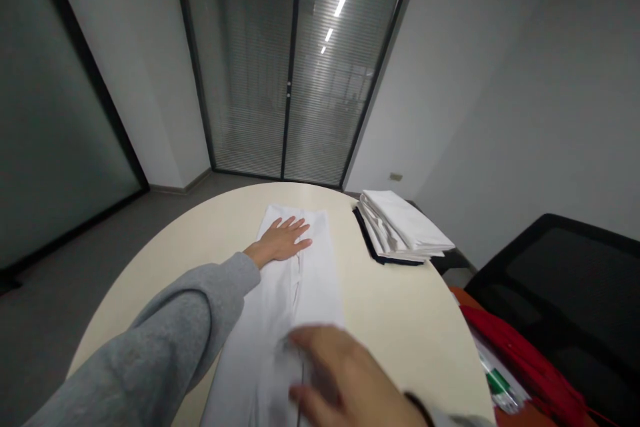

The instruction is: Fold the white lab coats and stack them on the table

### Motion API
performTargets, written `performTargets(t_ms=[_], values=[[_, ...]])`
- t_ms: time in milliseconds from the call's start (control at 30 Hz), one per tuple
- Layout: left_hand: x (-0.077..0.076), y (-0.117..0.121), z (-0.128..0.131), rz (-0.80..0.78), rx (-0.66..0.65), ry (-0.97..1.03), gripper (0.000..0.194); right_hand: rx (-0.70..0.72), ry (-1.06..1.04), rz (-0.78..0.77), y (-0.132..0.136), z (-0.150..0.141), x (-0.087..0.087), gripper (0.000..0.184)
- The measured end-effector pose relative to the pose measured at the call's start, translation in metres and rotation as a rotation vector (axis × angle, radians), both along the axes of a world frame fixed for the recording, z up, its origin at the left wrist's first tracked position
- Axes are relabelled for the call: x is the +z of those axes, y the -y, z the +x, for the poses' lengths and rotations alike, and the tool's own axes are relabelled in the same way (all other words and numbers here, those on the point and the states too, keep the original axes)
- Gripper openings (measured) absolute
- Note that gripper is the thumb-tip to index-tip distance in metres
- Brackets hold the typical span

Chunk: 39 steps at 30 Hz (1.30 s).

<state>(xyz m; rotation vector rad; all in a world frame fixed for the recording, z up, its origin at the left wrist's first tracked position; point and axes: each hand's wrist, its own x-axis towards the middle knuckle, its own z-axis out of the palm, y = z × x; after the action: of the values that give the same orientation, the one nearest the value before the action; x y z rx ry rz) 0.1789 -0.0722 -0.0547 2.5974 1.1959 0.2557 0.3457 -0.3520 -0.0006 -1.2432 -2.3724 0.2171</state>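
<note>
A long white garment (320, 280), folded into a narrow strip with a seam or opening down its middle, lies on the round table. Its exact kind cannot be made out. My left hand (285, 241) rests flat on its far part, fingers spread, palm down. Over the near part is my right hand (345, 370), a little blurred, its thumb and forefinger curved and apart, with nothing visible held between them. Whether those fingertips touch the cloth is unclear. The near end of the garment runs out of view at the bottom.
A stack of folded white cloth (407, 220) sits at the table's right edge, on a dark folded item (369, 240). Right of the cream table (410, 320) stands a black mesh chair (565, 280) with a red item (525, 347) on its orange seat. Glass panels with blinds stand behind.
</note>
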Motion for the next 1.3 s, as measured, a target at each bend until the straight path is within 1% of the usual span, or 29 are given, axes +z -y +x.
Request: performTargets(t_ms=[33,67,100,167,200,233,300,400,533,567,633,733,767,800,867,967,1033,1100,1167,1233,1300], values=[[0.000,-0.003,-0.001,0.019,0.013,0.026,0.075,-0.098,-0.028,-0.029,-0.038,0.003,0.012,0.042],[0.000,-0.007,-0.004,0.052,0.044,0.059,0.074,-0.187,-0.045,-0.027,-0.077,0.006,0.019,0.040],[0.000,-0.013,-0.007,0.096,0.097,0.094,0.072,-0.282,-0.048,-0.023,-0.117,0.008,0.022,0.041],[0.000,-0.026,-0.019,0.182,0.257,0.147,0.069,-0.523,-0.050,-0.079,-0.188,0.012,0.016,0.050],[-0.001,-0.034,-0.026,0.207,0.340,0.158,0.068,-0.664,-0.068,-0.124,-0.217,0.014,0.010,0.055],[-0.002,-0.042,-0.034,0.213,0.413,0.161,0.066,-0.726,-0.083,-0.142,-0.241,0.018,0.002,0.059],[-0.004,-0.059,-0.049,0.184,0.504,0.158,0.064,-0.799,-0.113,-0.171,-0.275,0.026,-0.013,0.062],[-0.005,-0.079,-0.062,0.132,0.554,0.217,0.063,-0.806,-0.171,-0.211,-0.303,0.040,-0.031,0.063],[-0.002,-0.103,-0.063,-0.047,0.581,0.403,0.058,-0.771,-0.279,-0.309,-0.328,0.057,-0.042,0.058],[-0.002,-0.108,-0.064,-0.097,0.578,0.435,0.059,-0.756,-0.311,-0.344,-0.333,0.060,-0.043,0.056],[-0.001,-0.116,-0.067,-0.184,0.545,0.484,0.068,-0.704,-0.382,-0.429,-0.340,0.066,-0.044,0.047],[0.003,-0.118,-0.076,-0.345,0.430,0.581,0.088,-0.592,-0.489,-0.572,-0.341,0.071,-0.042,0.035],[0.004,-0.117,-0.080,-0.400,0.382,0.610,0.091,-0.555,-0.520,-0.612,-0.340,0.072,-0.041,0.031],[0.007,-0.115,-0.082,-0.452,0.335,0.636,0.091,-0.521,-0.548,-0.642,-0.339,0.072,-0.040,0.028],[0.011,-0.109,-0.085,-0.549,0.244,0.682,0.079,-0.466,-0.598,-0.669,-0.336,0.072,-0.039,0.024],[0.016,-0.102,-0.086,-0.635,0.173,0.732,0.054,-0.407,-0.659,-0.647,-0.333,0.072,-0.039,0.024],[0.016,-0.099,-0.085,-0.632,0.185,0.762,0.046,-0.381,-0.690,-0.611,-0.330,0.072,-0.041,0.029],[0.016,-0.096,-0.084,-0.604,0.211,0.805,0.047,-0.368,-0.713,-0.560,-0.325,0.073,-0.042,0.034],[0.018,-0.091,-0.083,-0.576,0.231,0.856,0.053,-0.366,-0.725,-0.494,-0.319,0.073,-0.039,0.036],[0.025,-0.083,-0.082,-0.546,0.230,0.912,0.059,-0.368,-0.726,-0.414,-0.310,0.072,-0.033,0.037],[0.037,-0.071,-0.081,-0.504,0.210,0.969,0.062,-0.365,-0.721,-0.329,-0.298,0.069,-0.023,0.038]])
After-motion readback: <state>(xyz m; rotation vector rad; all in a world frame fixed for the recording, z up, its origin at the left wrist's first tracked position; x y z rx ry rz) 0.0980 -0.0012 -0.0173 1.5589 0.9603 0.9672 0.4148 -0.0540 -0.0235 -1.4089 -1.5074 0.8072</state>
